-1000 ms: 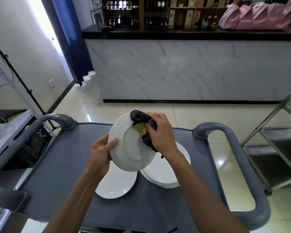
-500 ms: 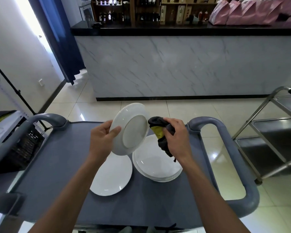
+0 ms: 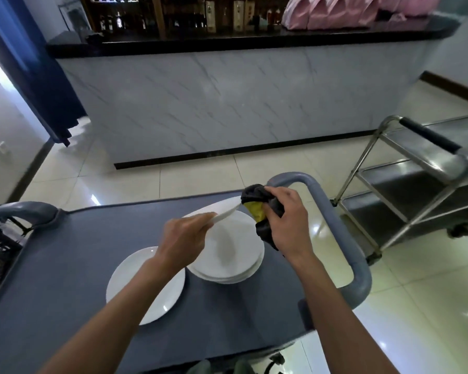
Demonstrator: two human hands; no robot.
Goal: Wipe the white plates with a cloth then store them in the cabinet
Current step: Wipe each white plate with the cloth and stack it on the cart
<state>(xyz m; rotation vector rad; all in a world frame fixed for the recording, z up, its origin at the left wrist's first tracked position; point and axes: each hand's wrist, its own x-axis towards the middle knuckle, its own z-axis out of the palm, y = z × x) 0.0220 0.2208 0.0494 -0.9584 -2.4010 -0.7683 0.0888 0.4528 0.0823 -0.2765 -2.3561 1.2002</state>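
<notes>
My left hand pinches a white plate by its near rim, held almost edge-on above the stack of plates on the grey cart. My right hand grips a bunched dark cloth against the plate's far edge. A single plate lies beside the stack. That thin one-handed pinch could slip under wiping pressure, dropping the plate onto the stack.

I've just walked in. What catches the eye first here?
Two bare hands at work over a grey cart: the left hand holds a white plate nearly edge-on, and the right hand grips a dark cloth at its rim. Under them sits a stack of plates, with a single plate to its left.
</notes>
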